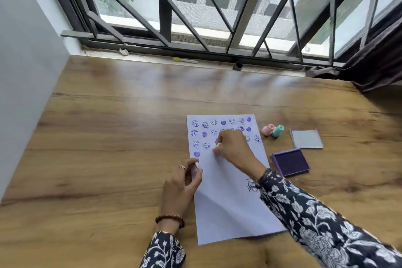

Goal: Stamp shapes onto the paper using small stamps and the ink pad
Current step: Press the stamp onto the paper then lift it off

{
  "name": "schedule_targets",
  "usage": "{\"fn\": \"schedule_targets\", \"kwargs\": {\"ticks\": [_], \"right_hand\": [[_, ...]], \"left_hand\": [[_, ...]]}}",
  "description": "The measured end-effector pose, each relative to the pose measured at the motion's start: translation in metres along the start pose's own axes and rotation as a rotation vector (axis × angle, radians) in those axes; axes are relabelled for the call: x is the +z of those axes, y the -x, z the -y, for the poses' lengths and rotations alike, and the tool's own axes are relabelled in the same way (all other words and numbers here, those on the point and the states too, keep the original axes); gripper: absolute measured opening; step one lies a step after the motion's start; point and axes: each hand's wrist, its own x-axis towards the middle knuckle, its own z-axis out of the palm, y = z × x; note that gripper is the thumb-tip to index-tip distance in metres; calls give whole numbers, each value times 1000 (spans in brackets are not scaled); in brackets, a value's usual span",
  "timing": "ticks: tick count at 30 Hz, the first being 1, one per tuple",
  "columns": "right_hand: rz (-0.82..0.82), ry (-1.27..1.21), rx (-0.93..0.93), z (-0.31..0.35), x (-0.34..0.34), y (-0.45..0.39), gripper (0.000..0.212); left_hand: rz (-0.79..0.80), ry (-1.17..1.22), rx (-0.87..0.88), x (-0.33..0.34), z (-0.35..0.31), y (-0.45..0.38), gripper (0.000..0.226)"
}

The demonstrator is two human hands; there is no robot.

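Observation:
A white sheet of paper lies on the wooden table, its upper part covered with purple smiley and heart prints. My right hand is closed around a small stamp, pressing it down on the paper in the fourth row; the stamp is mostly hidden by my fingers. My left hand rests on the paper's left edge, fingers curled. The open purple ink pad sits to the right of the paper. A pink stamp and a teal stamp stand beyond it.
The ink pad's lid lies next to the pad, further back. A barred window runs along the table's far edge, with a yellow-capped pen on the sill. A dark curtain hangs at the right. A wall borders the left.

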Motion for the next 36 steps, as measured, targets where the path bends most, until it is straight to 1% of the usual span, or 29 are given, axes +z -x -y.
{"fn": "schedule_targets", "kwargs": {"ticks": [4, 7, 9, 11, 12, 13, 15, 16, 17, 18, 20, 22, 24, 28, 30, 32, 33, 36], "right_hand": [[22, 26, -38, 1, -3, -3, 20], [14, 5, -63, 0, -1, 3, 11], [6, -87, -50, -3, -2, 11, 7], [-17, -275, 1, -10, -4, 20, 4], [-48, -393, 57, -15, -5, 25, 1], [-83, -541, 139, -20, -6, 30, 3], [-118, -945, 313, -31, -10, 44, 6], [-110, -1134, 365, -36, -12, 52, 4], [-91, -1264, 388, -40, -15, 60, 2], [-60, -1331, 389, -44, -18, 68, 2], [20, -1334, 324, -49, -24, 83, 6], [76, -1250, 213, -47, -29, 97, 9], [79, -1165, 140, -43, -34, 106, 12], [-26, -971, 40, -43, -47, 117, 15], [-76, -859, 8, -48, -55, 120, 16], [-119, -826, -13, -53, -62, 124, 16], [-137, -817, -22, -55, -64, 126, 16], [-183, -804, -36, -62, -73, 129, 24]], "left_hand": [[-8, -3, 22, 0, 1, 0, 26], [-11, 1, 19, -1, -2, 1, 25], [-5, 3, 6, -2, -5, 3, 25], [12, 3, -1, -4, -6, 3, 25], [23, 14, -1, -4, -7, 2, 26], [32, 31, 0, -5, -7, 2, 27], [33, 67, 3, -6, -8, 2, 27], [26, 85, 1, -6, -9, 2, 26], [15, 105, -4, -7, -10, 3, 24], [7, 140, -17, -7, -11, 3, 23], [16, 302, -70, -4, -19, 6, 21], [57, 528, -146, 3, -31, 7, 19], [130, 661, -202, 10, -42, 9, 17], [283, 733, -244, 21, -58, 8, 17], [331, 718, -252, 25, -65, 5, 24], [362, 687, -253, 30, -71, 3, 29], [379, 673, -249, 33, -74, 2, 28], [429, 631, -212, 40, -87, 0, 14]]}}
